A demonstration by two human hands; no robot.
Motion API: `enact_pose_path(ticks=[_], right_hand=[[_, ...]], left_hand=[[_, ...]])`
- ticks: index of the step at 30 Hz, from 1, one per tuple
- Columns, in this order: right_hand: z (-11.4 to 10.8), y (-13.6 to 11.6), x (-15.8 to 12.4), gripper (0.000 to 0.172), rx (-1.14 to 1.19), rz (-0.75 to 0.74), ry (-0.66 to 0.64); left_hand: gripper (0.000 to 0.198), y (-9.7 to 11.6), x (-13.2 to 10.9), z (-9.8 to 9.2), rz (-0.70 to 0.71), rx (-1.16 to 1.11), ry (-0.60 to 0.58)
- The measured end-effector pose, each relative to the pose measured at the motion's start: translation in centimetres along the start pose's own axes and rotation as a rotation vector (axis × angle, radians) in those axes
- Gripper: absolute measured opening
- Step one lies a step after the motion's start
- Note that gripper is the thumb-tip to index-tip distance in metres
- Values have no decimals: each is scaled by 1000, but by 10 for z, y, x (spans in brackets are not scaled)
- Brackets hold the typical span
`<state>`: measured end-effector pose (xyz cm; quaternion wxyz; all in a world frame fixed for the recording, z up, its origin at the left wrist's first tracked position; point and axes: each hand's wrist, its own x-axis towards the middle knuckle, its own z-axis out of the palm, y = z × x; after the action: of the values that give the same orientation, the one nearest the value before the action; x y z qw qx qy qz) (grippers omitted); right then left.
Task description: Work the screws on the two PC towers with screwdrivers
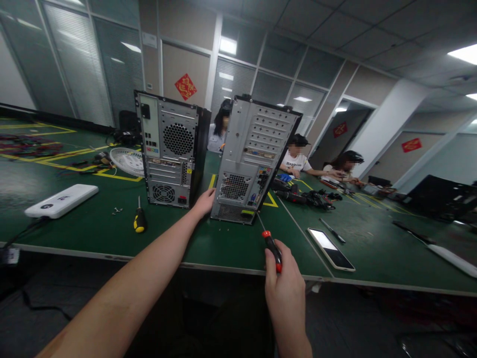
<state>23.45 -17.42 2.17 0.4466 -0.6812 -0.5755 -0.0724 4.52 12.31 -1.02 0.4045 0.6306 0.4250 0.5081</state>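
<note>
A silver computer tower stands upright on the green table, its rear panel facing me. My left hand rests against the tower's lower left edge, fingers curled round the corner. My right hand is closed on a red-and-black screwdriver, whose shaft points at the tower's lower right corner. A few tiny screws lie on the table in front of the tower.
A second black tower stands to the left. A yellow-handled screwdriver, a white flat box and a white fan grille lie left. A phone and a pen lie right. Three people sit behind, across the table.
</note>
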Motion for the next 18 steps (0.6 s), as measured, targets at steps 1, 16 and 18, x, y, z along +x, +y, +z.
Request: enact_pose_path(ticks=[1, 16, 18], right_hand=[[0, 0, 0, 44, 5, -9, -3], [3, -3, -1, 36, -14, -60, 57], [3, -2, -1, 39, 5, -53, 52]], left_hand=[[56, -1, 0, 0, 2, -2, 1], [50, -3, 2, 2, 2, -31, 29], [51, -4, 2, 1, 3, -30, 27]])
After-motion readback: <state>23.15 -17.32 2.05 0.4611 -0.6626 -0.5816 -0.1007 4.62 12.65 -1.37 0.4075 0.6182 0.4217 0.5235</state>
